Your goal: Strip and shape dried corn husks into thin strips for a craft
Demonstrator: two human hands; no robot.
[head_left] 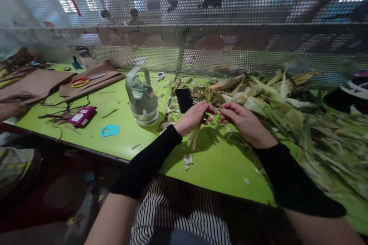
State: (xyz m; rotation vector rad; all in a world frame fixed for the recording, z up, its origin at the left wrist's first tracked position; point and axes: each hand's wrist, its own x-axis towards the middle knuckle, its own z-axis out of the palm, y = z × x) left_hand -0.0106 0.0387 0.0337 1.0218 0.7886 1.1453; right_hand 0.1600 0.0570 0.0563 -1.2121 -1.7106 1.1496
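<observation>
My left hand (196, 116) is closed round a small bundle of pale green corn husk (193, 138), which hangs below the palm and pokes up above the fingers. My right hand (241, 120) faces it a short way to the right, thumb and fingers pinched together. Whatever lies between those fingertips is too fine to make out. Behind and to the right of both hands spreads a large heap of corn husks (287, 103). A black phone (184, 100) lies flat just beyond my left hand. Small white husk scraps (188, 160) are on the green table (218, 168) below.
A pale green water bottle (143, 103) stands left of my hands. Further left are a magenta box (82, 116) with a cord, a blue tag (109, 130), and scissors (86, 80) on brown paper (100, 74). Another person's hand (14, 103) rests at the far left. A perforated screen (184, 46) closes off the back.
</observation>
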